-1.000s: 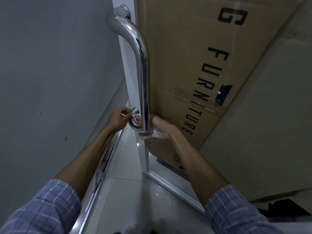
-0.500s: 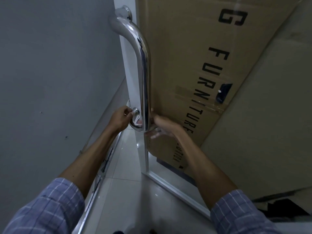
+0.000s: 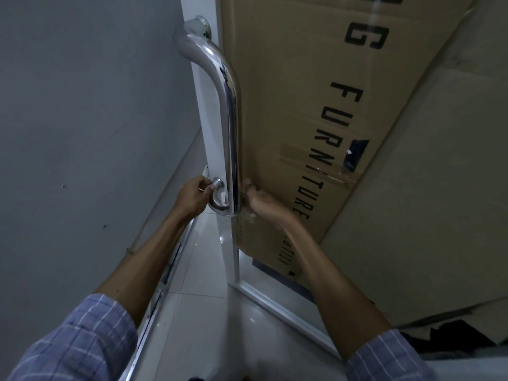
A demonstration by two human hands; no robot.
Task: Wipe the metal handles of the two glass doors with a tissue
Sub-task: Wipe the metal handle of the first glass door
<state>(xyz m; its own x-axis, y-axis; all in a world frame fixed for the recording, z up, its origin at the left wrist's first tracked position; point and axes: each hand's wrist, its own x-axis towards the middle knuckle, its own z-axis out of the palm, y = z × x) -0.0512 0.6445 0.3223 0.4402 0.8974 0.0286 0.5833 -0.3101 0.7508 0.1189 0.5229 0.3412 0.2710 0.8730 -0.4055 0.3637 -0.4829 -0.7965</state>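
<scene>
A shiny metal pull handle (image 3: 229,119) runs down the edge of the glass door (image 3: 261,287), fixed at a top mount and a lower mount. My left hand (image 3: 192,196) grips the lower bend of the handle with curled fingers, a bit of white tissue (image 3: 224,199) showing beside it. My right hand (image 3: 257,200) is at the bottom of the bar on its far side, fingers partly hidden behind the metal; a scrap of white shows under it. Only one door handle is in view.
A large cardboard box (image 3: 316,105) printed "FURNITURE" leans behind the glass. A grey wall (image 3: 82,119) stands close on the left. Glossy white floor tiles (image 3: 198,270) and a metal door track (image 3: 165,284) lie below.
My right hand has shifted slightly up and behind the bottom of the bar. The left hand has stayed at the lower bend.
</scene>
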